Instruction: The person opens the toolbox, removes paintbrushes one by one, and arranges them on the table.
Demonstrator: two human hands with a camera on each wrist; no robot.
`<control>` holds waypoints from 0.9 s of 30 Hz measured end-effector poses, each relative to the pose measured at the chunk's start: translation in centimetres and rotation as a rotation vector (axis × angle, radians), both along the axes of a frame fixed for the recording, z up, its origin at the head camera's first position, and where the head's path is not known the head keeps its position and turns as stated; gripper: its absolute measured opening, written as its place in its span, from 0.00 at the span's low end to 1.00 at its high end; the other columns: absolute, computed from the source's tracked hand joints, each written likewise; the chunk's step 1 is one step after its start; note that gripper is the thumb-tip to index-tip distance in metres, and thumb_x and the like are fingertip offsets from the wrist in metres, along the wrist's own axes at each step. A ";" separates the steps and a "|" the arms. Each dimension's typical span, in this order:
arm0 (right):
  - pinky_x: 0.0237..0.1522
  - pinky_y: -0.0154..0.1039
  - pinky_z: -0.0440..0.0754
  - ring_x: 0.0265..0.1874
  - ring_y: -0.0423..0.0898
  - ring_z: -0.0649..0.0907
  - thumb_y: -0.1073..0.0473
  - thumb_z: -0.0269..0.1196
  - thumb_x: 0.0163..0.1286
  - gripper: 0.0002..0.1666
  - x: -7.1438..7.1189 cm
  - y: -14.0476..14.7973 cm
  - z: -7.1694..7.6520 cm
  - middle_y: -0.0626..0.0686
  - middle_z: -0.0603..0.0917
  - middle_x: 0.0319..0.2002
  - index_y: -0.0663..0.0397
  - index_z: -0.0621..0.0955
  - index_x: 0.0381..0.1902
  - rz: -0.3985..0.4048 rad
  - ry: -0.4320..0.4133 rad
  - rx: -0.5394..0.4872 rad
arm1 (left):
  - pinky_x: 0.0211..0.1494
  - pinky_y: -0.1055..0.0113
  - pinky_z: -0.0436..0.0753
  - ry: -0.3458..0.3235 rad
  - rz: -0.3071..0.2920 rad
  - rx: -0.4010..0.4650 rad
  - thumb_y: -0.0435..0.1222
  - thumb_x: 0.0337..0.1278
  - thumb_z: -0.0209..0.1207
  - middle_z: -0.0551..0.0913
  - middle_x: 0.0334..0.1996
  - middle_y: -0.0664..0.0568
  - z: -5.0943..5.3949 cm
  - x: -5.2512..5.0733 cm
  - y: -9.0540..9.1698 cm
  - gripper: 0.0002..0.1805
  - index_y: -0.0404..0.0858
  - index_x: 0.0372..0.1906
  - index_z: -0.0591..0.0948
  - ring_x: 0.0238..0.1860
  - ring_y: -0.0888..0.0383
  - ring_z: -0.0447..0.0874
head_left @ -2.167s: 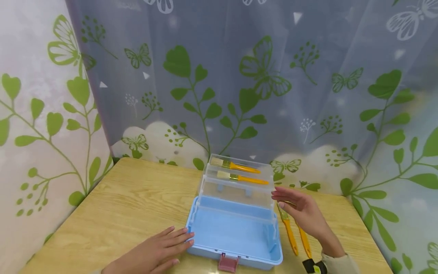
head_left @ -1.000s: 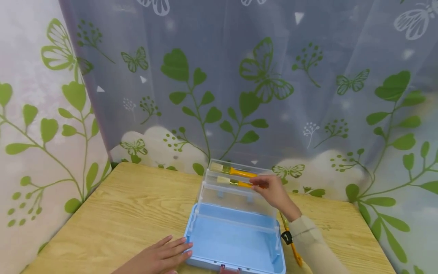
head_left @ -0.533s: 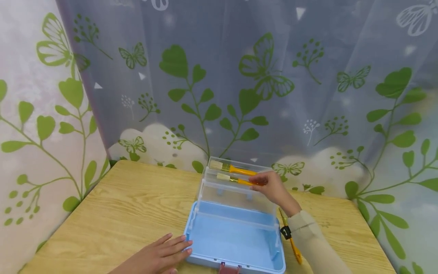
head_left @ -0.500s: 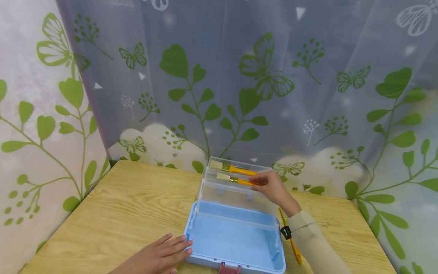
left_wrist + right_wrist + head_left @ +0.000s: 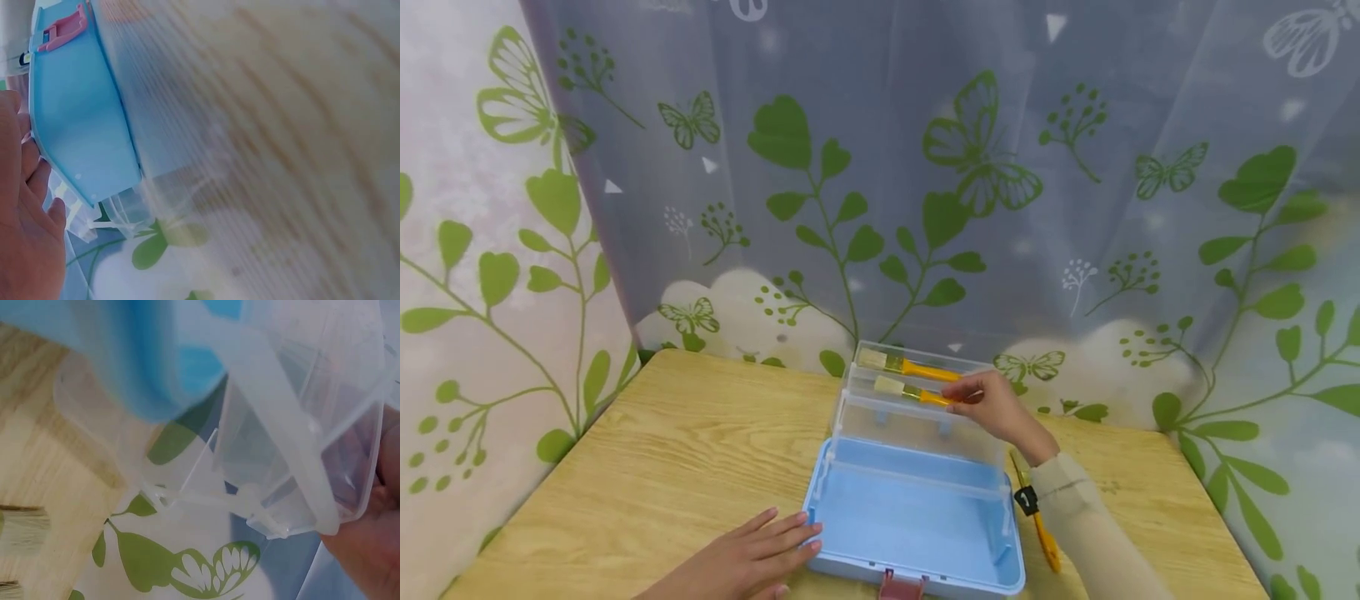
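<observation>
We are noting a round-cornered, smooth blue box (image 5: 917, 529) on a wood-grained table (image 5: 715, 433), clear plastic trays (image 5: 910, 427) rising behind. We are seeing the left hand (image 5: 748, 552) resting straight fingers on its rim, the right hand (image 5: 995, 408) pinching the flat, pale-bristled nearer brush (image 5: 912, 392) in the trays.

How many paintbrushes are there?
4: a back brush and a front brush at the clear upper part of the blue box, plus two brushes on the table to its right; the sleeve may hide more.
</observation>
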State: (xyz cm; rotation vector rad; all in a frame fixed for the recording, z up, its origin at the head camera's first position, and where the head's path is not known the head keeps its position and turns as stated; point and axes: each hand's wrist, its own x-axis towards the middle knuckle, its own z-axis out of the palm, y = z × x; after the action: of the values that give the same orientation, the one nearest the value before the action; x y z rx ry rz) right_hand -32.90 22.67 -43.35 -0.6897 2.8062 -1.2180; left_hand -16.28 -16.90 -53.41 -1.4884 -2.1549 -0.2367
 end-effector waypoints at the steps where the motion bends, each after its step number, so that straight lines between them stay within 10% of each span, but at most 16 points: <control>1: 0.47 0.45 0.87 0.41 0.49 0.87 0.68 0.70 0.66 0.12 -0.1 0.0 0.1 0.56 0.90 0.44 0.58 0.89 0.47 0.018 0.005 0.003 | 0.82 0.68 0.37 -0.008 0.002 0.000 0.45 0.77 0.53 0.58 0.80 0.52 0.1 0.0 0.0 0.32 0.39 0.79 0.62 0.82 0.61 0.43; 27: 0.46 0.44 0.86 0.40 0.46 0.85 0.71 0.65 0.70 0.18 -0.3 -0.1 1.4 0.54 0.88 0.48 0.58 0.86 0.56 0.205 0.098 0.260 | 0.82 0.68 0.36 -0.043 0.014 -0.009 0.43 0.74 0.57 0.62 0.78 0.49 0.3 0.5 -0.1 0.35 0.39 0.79 0.62 0.82 0.61 0.43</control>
State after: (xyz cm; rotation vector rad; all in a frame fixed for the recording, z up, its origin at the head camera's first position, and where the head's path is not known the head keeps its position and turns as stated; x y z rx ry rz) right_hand -33.20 22.59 -41.94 -1.0087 2.8081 -0.7907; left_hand -15.81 -17.05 -53.15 -1.4857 -2.2018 -0.2566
